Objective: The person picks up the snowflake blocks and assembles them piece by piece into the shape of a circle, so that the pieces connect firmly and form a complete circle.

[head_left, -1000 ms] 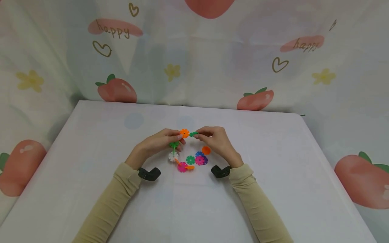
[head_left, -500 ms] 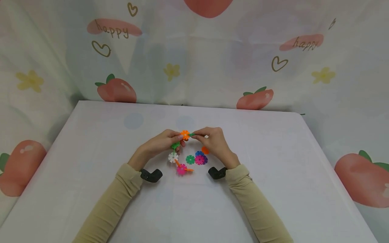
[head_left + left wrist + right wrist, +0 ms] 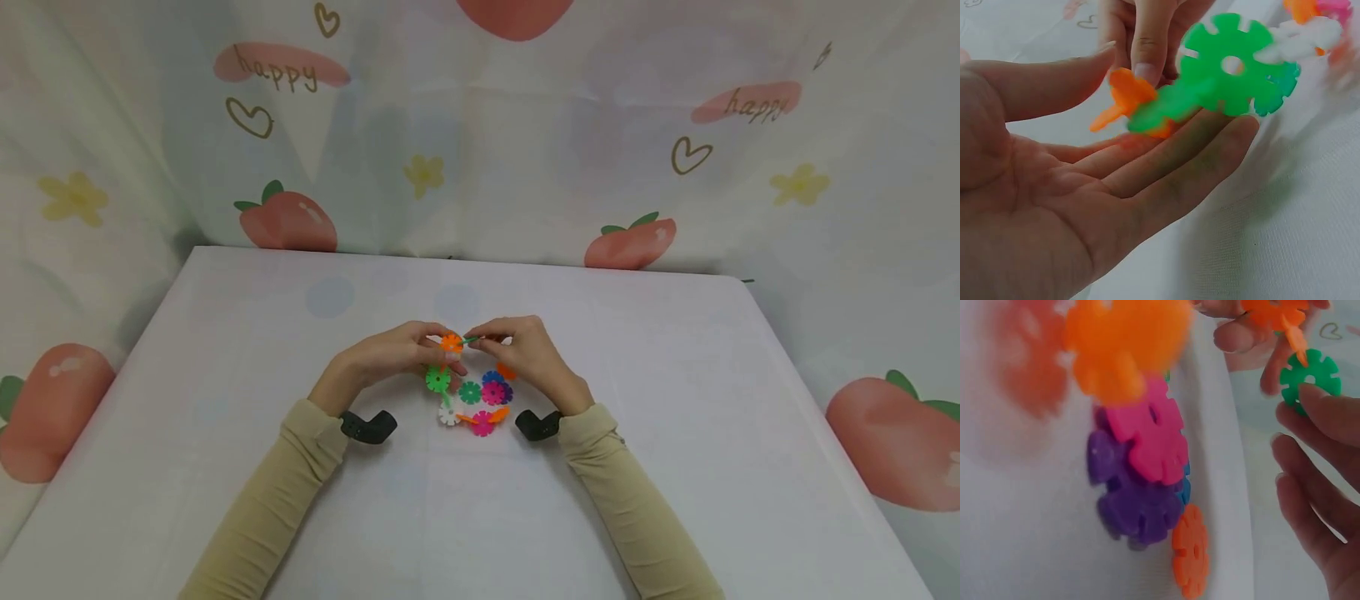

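My right hand (image 3: 528, 350) pinches a green notched disc (image 3: 1329, 369) between thumb and finger. Slotted to that disc is a chain of snowflake discs, among them an orange disc (image 3: 451, 343), a green one (image 3: 1232, 62), a white one (image 3: 448, 415) and a pink one (image 3: 482, 425). The chain hangs down toward me in a curve, blurred in the wrist views. My left hand (image 3: 393, 350) is around the orange disc, thumb and fingers spread apart, the fingers nearly straight. In the left wrist view the thumb tip stands clear of the orange disc.
Loose discs lie on the white table (image 3: 300, 500): a teal-green one (image 3: 470, 392), a pink one (image 3: 1150, 425) over a purple one (image 3: 1138, 509), a blue one (image 3: 491, 377) and an orange one (image 3: 1190, 553). A patterned curtain (image 3: 510, 167) hangs behind the table.
The chain's lower end has swung right, near the loose discs. My left thumb and fingers have loosened around the orange disc. The right hand has shifted slightly left, keeping the green disc.
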Demonstrator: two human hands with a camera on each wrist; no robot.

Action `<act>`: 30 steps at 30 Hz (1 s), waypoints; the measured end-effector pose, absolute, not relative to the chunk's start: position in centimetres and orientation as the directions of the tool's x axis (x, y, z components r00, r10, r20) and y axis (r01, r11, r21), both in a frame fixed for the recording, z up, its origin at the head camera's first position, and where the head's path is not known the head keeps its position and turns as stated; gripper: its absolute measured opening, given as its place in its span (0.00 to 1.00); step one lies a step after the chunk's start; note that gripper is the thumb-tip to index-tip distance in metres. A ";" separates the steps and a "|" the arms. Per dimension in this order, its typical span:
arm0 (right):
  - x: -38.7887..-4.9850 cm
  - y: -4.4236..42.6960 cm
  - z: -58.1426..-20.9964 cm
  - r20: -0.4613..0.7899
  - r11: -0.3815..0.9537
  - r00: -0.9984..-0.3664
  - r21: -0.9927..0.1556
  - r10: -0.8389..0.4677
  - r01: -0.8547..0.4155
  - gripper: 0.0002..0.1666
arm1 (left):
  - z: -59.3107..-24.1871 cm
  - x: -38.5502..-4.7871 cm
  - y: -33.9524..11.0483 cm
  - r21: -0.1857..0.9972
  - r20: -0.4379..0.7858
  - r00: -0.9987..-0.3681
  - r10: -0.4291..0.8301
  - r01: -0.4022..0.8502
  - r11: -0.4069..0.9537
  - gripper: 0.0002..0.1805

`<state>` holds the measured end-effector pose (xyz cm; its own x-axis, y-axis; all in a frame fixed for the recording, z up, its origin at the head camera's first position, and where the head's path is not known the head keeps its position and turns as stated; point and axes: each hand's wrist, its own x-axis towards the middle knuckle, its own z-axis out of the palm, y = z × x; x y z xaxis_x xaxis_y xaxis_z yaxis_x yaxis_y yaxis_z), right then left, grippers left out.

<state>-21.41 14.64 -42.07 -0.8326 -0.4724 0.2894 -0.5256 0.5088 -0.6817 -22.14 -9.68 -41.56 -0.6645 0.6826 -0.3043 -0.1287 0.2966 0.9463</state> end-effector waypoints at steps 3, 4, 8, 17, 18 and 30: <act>-21.5 14.7 -42.1 0.251 0.523 -0.833 -0.680 -0.493 -0.514 0.12 | -41.6 -22.2 -9.7 0.943 -0.302 -0.681 0.667 -0.109 0.316 0.25; -21.5 14.8 -42.1 0.245 0.528 -0.830 -0.674 -0.501 -0.517 0.13 | -41.6 -22.3 -9.8 0.942 -0.301 -0.689 0.659 -0.106 0.320 0.25; -21.6 15.0 -42.1 0.199 0.563 -0.830 -0.651 -0.521 -0.509 0.15 | -41.4 -22.2 -9.9 0.935 -0.310 -0.723 0.618 -0.113 0.338 0.24; -21.7 15.1 -42.0 -0.131 0.639 -0.803 -0.685 -0.581 -0.351 0.11 | -41.2 -22.6 -10.4 0.921 -0.337 -0.753 0.565 -0.141 0.362 0.25; -21.7 15.0 -42.0 -0.155 0.643 -0.796 -0.686 -0.585 -0.339 0.12 | -41.3 -22.6 -10.5 0.922 -0.334 -0.754 0.565 -0.138 0.360 0.26; -21.5 14.4 -42.0 -0.223 0.674 -0.740 -0.628 -0.635 -0.389 0.14 | -41.5 -22.8 -10.6 0.926 -0.319 -0.770 0.553 -0.128 0.356 0.26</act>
<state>-21.51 14.42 -42.00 -0.7400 -0.6346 -0.2230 -0.3885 0.6739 -0.6285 -22.76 -10.63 -41.45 -0.7695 0.5534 -0.3187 -0.1277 0.3555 0.9259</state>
